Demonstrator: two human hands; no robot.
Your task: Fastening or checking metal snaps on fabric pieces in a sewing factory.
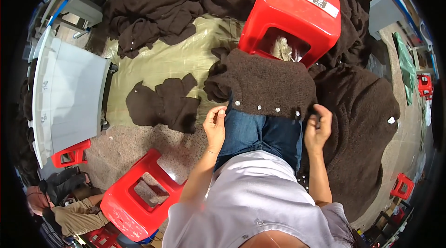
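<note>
A dark brown knitted cardigan [274, 81] lies folded over my lap, with several sparkly round buttons [259, 107] along its near edge. My left hand [215, 128] is just off the cardigan's near left corner. Its thumb and forefinger are pinched together, and whatever they hold is too small to make out. By the near right corner, my right hand [319, 127] is loosely curled, with a gap between thumb and fingers. Nothing shows in it, though the corner beside the fingertips is dark and hard to read.
Beyond my lap stands a red plastic stool [290, 6] holding a plastic bag [282, 49]. Brown garments [148, 6] heap at the back; another [162, 101] lies on a yellowish sheet [186, 57]. A brown pile [355, 141] is at right. Left are a white bin [69, 90], a red stool [139, 197] and a person [76, 215].
</note>
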